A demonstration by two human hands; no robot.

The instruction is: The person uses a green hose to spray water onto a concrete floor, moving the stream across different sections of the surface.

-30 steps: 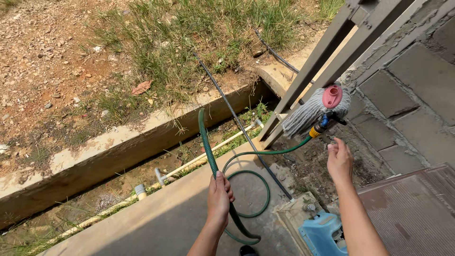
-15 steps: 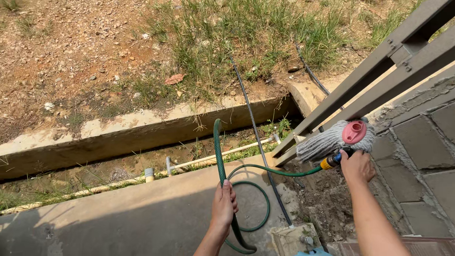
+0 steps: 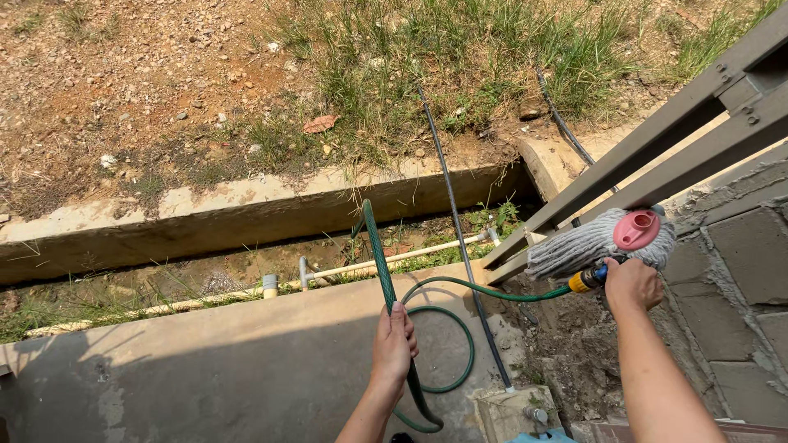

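Observation:
A green garden hose (image 3: 376,246) loops over the concrete slab (image 3: 205,361). My left hand (image 3: 394,343) is closed around the hose where it rises in an arch. The hose runs right to a yellow and blue nozzle (image 3: 589,279). My right hand (image 3: 632,285) grips that nozzle end, just below a grey string mop head (image 3: 579,244) with a pink cap (image 3: 637,229). The mop head rests against a grey metal railing (image 3: 657,148).
A concrete drain channel (image 3: 246,221) with a thin cream pipe (image 3: 377,262) runs across the middle. A black tube (image 3: 451,205) crosses it. Beyond lie gravel and grass (image 3: 427,57). Grey paving blocks (image 3: 747,254) sit at the right, and a small valve box (image 3: 517,414) near the bottom.
My right hand rose from open air to the hose nozzle and closed on it. The view shifted, so the mop and railing now sit further right. My left hand kept its hold.

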